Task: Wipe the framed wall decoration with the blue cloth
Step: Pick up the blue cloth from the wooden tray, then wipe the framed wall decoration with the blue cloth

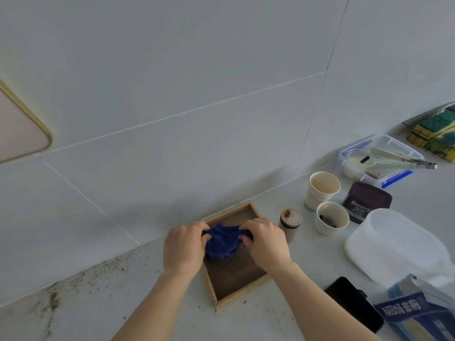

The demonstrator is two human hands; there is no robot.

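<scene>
Nearest the camera, two bare forearms are extending forward from the lower edge of the view over a pale countertop (103,303). At lower right, a blue-and-white Nestle carton (418,313) is lying beside a black flat device (354,303), and a white lidded container (394,247) is sitting just beyond them.

The framed wall decoration (236,274) is lying flat on the countertop, its wooden rim enclosing a dark brown panel, with its far end near the base of the wall. The blue cloth (222,243) is resting bunched on the far half of that panel.

The left hand (183,247) is gripping the left side of the cloth, fingers curled into the fabric. The right hand (266,239) is gripping the right side in the same manner, fingers closed on the fabric. Both hands are positioned over the frame, with the cloth stretching between them.

Just right of the frame, a small jar with a stained lid (290,221) is standing upright. Beyond it, a short white cup (331,219) is holding a dark residue, and a taller paper cup (322,189) is standing behind it. A dark Hershey's cocoa tub (366,201) is sitting to the right of the cups. Farther back, a clear box with blue clips (380,159) is holding tongs (403,159), and a wire basket of yellow-green sponges (435,132) is sitting at the far right.

Brown specks are scattering along the joint between countertop and tiled wall (197,82) at left.
</scene>
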